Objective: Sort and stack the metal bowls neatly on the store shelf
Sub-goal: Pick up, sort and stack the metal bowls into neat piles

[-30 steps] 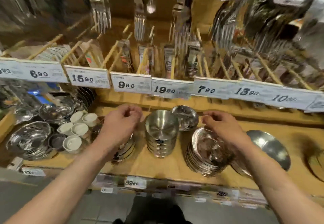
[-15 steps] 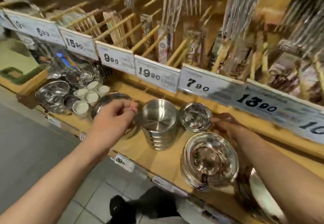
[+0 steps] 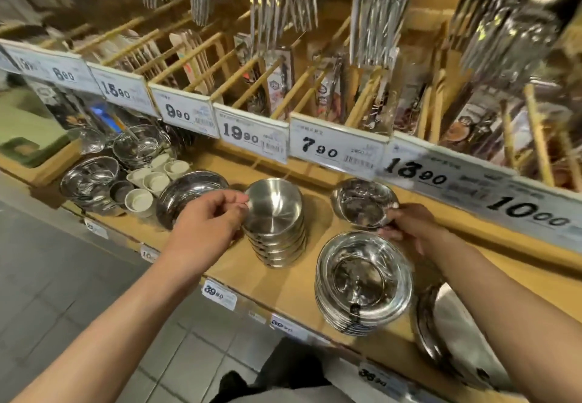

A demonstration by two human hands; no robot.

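A stack of several straight-sided metal bowls point(image 3: 277, 213) stands mid-shelf. My left hand point(image 3: 208, 226) pinches the left rim of its top bowl. Behind and to the right sits a small shiny bowl point(image 3: 362, 202); my right hand point(image 3: 409, 229) holds its near right rim with the fingertips. In front of that lies a stack of wide shiny bowls point(image 3: 363, 279). A larger shallow bowl point(image 3: 185, 194) rests left of my left hand, partly hidden by it.
The wooden shelf point(image 3: 283, 286) carries more steel bowls point(image 3: 89, 179) and white cups point(image 3: 154, 179) at the left, and big bowls point(image 3: 453, 324) at the right edge. Price tags point(image 3: 252, 134) line the upper shelf rail close above. Cutlery hangs overhead. Grey tiled floor lies below.
The view has swung left and down. My left hand moved from over the shallow bowl to the rim of the straight-sided stack; my right hand moved back to the small bowl's rim.
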